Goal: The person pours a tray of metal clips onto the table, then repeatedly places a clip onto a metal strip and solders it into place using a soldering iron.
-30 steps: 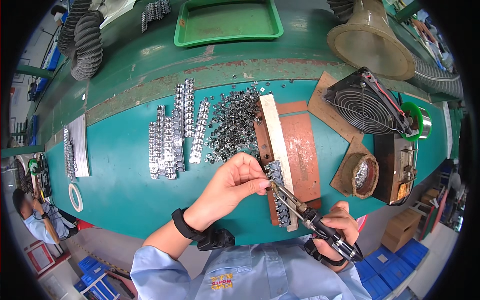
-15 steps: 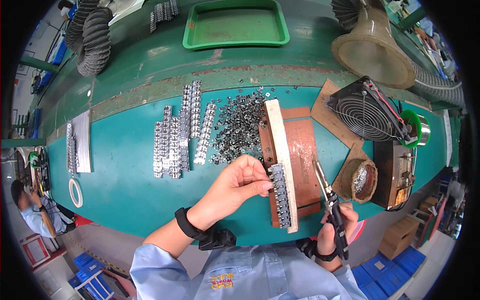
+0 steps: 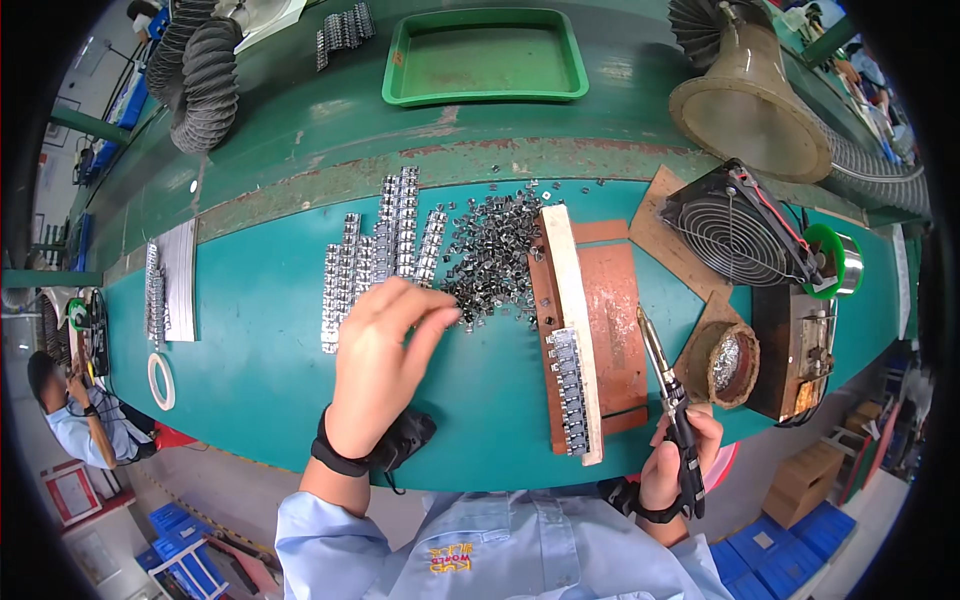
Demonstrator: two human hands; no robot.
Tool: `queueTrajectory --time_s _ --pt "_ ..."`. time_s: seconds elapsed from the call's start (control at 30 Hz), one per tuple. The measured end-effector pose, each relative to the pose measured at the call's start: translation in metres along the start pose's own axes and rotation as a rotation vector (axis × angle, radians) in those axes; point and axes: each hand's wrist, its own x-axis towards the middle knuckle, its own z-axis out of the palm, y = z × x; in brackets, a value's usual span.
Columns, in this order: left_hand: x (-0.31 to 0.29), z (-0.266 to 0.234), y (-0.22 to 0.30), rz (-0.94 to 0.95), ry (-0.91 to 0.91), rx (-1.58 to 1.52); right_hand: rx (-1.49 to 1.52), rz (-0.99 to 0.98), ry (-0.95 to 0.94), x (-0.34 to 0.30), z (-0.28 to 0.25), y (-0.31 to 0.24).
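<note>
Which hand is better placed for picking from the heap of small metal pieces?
Probably the left hand: it is beside the loose heap of small silvery metal pieces, whereas the right hand, farther off, grips a black-handled soldering iron.

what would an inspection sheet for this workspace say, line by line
Surface: green mat, partly covered.
Work pieces: dark component strip lies along the left side of a pale bar; loose small metal parts heaped nearby.
Clutter: white tape roll at left; fan and solder spool at right.
Hands: left hand at the heap's edge, cannot tell if it holds anything; right hand grips a soldering iron, tip off the strip.
Cables: red wire along the fan frame.
Surroundings: co-worker at left; blue crates lower right.
</note>
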Motion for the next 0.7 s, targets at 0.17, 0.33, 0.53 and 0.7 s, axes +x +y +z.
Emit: queueTrajectory --time_s 0.17,0.33,0.53,0.7 --pt "-0.001 0.014 0.0 0.185 -0.079 0.142 0.001 -0.008 0.004 0.0 0.001 0.0" --pt "0.0 0.022 -0.001 0.194 -0.078 0.196 -0.007 -0.026 -0.008 -0.001 -0.003 0.003" --pt "0.001 0.024 0.001 0.252 -0.053 0.215 -0.011 -0.028 -0.033 -0.001 -0.006 0.005" --pt "-0.002 0.025 0.007 0.311 -0.028 0.074 -0.028 -0.039 -0.055 0.0 -0.007 0.006"
